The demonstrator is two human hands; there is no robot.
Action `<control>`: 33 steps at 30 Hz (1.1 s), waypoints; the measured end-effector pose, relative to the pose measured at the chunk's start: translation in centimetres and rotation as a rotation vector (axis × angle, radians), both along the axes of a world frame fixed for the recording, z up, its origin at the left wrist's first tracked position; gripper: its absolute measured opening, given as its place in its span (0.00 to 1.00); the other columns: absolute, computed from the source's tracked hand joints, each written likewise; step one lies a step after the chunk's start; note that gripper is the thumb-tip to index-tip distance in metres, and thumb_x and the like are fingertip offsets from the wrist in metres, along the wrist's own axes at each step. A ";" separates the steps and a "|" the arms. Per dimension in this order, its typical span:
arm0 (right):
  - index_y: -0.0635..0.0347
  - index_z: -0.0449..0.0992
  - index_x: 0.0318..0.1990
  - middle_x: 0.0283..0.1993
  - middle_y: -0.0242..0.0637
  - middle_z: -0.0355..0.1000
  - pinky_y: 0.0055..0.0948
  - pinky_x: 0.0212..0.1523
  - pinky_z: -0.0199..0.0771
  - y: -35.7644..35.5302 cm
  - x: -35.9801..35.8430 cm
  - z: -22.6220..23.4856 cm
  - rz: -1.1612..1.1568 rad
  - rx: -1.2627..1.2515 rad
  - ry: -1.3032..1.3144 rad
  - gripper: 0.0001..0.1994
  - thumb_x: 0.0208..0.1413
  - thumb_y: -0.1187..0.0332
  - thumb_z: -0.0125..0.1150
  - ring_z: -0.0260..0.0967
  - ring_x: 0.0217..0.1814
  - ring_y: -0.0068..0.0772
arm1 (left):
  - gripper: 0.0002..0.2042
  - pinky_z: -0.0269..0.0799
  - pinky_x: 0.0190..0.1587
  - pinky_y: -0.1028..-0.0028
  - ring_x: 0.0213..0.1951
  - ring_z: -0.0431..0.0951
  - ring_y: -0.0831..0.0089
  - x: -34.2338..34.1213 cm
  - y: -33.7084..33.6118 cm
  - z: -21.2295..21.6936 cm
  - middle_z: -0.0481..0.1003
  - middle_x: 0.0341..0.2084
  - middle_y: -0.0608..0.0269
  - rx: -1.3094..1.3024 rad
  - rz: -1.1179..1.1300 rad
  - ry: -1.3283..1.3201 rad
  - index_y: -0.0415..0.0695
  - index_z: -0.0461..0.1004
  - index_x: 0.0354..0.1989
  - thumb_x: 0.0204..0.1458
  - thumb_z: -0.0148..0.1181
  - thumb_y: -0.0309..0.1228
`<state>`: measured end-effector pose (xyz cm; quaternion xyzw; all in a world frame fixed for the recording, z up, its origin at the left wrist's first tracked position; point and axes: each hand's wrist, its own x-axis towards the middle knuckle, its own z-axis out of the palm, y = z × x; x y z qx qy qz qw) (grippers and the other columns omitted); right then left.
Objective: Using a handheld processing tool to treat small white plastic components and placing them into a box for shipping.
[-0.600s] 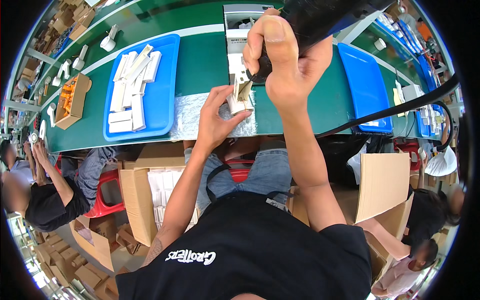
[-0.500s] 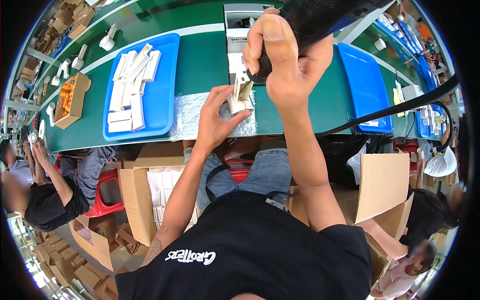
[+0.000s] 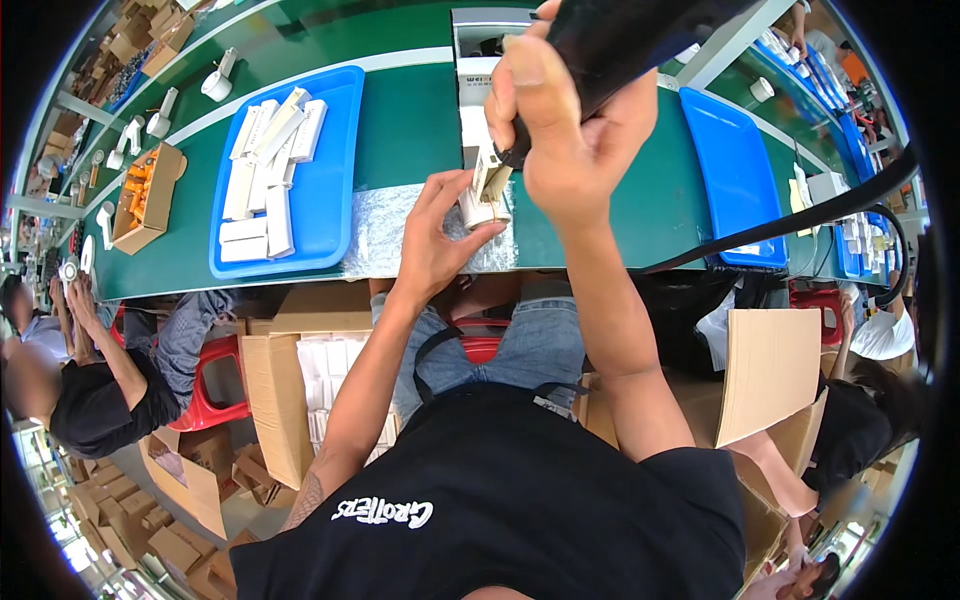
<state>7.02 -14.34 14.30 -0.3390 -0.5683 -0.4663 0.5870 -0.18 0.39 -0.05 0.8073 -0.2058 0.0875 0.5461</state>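
Observation:
My right hand (image 3: 570, 150) is wrapped around a thick black hand tool (image 3: 630, 60), its body slanting up to the right. The tool's narrow end points down at a small white part (image 3: 487, 210) with a cream flap inside. My left hand (image 3: 437, 228) steadies this part from the left, thumb in front and fingers behind. The part stands on a sheet of clear film (image 3: 385, 225) on the green table. Whether the tool's tip touches the part is hidden by my right fingers.
Left, a blue tray (image 3: 345, 170) holds several slim white boxes (image 3: 270, 170); beyond is a carton of orange parts (image 3: 150, 195). A grey-white box (image 3: 480, 85) stands ahead. At right lie another blue tray (image 3: 730, 170) and a black cable (image 3: 780, 228). Co-workers sit on both sides.
My right hand and the tool have shifted slightly left and down. My left hand keeps hold of the white part almost in place. A co-worker at the right has moved an arm.

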 end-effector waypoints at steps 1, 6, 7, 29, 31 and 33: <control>0.67 0.73 0.49 0.31 0.30 0.74 0.21 0.23 0.66 0.8 -3.8 1.4 -0.194 0.013 0.419 0.11 0.63 0.82 0.68 0.69 0.24 0.17 | 0.34 0.75 0.61 0.66 0.56 0.80 0.59 0.1 0.2 -0.3 0.77 0.55 0.54 0.020 -0.009 -0.002 0.37 0.76 0.64 0.46 0.83 0.29; 0.70 0.73 0.56 0.28 0.36 0.72 0.23 0.23 0.67 0.5 -4.4 1.2 -0.182 -0.039 0.680 0.12 0.74 0.71 0.58 0.69 0.21 0.22 | 0.34 0.75 0.61 0.65 0.57 0.80 0.58 -0.2 -0.4 0.3 0.77 0.56 0.53 0.041 -0.022 -0.004 0.37 0.76 0.64 0.47 0.82 0.29; 0.70 0.73 0.56 0.28 0.36 0.72 0.23 0.23 0.67 0.1 -4.6 1.2 -0.183 -0.037 0.672 0.12 0.74 0.71 0.58 0.69 0.21 0.22 | 0.34 0.75 0.61 0.65 0.57 0.80 0.58 -0.2 -0.5 0.1 0.77 0.56 0.53 0.017 -0.022 -0.011 0.37 0.76 0.64 0.47 0.82 0.29; 0.67 0.74 0.43 0.25 0.25 0.59 0.24 0.25 0.50 -12.5 -11.0 -16.2 -0.743 -0.060 1.403 0.12 0.78 0.67 0.50 0.52 0.25 0.14 | 0.39 0.82 0.44 0.69 0.38 0.85 0.69 27.9 9.0 4.9 0.84 0.42 0.48 -0.047 0.227 0.178 0.30 0.75 0.58 0.51 0.79 0.53; 0.66 0.75 0.42 0.24 0.22 0.56 0.25 0.24 0.47 -12.1 -10.9 -16.3 -0.752 -0.127 1.476 0.13 0.78 0.67 0.50 0.50 0.24 0.13 | 0.41 0.83 0.43 0.68 0.38 0.87 0.65 32.9 11.5 3.8 0.83 0.45 0.45 0.187 0.310 0.430 0.29 0.76 0.60 0.51 0.78 0.55; 0.65 0.76 0.42 0.24 0.20 0.56 0.24 0.24 0.46 -11.5 -10.6 -16.9 -0.672 -0.107 1.477 0.11 0.77 0.68 0.52 0.50 0.23 0.12 | 0.42 0.83 0.45 0.66 0.39 0.87 0.62 35.6 14.4 2.5 0.83 0.47 0.43 0.227 0.425 0.331 0.29 0.76 0.60 0.50 0.77 0.57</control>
